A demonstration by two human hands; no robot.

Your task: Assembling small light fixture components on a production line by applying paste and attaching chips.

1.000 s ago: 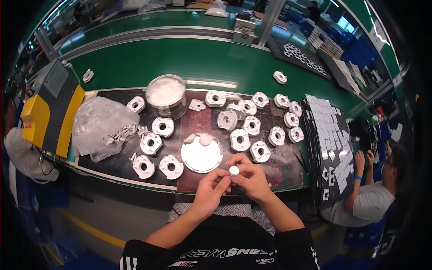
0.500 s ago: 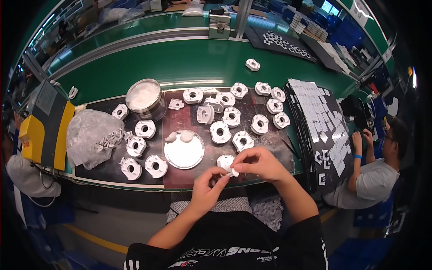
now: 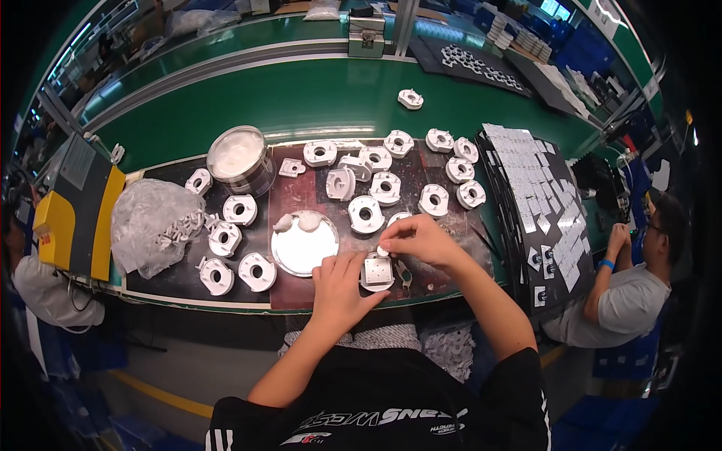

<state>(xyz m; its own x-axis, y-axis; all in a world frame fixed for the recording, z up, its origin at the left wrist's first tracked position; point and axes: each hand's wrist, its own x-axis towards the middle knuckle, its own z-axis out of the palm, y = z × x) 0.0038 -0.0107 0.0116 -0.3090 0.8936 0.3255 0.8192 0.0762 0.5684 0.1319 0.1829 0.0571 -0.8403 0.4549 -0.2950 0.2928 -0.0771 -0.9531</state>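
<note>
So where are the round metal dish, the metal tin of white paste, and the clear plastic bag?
Round metal dish (image 3: 307, 246), head view, bare centre.
Metal tin (image 3: 238, 154), head view, white paste surface.
Clear plastic bag (image 3: 147, 219), head view, crumpled middle.

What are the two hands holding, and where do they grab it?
The left hand steadies a white plastic part by its left edge. The right hand pinches something small at its top; what exactly is unclear.

white plastic part (image 3: 377, 271), flat, between hands
</note>
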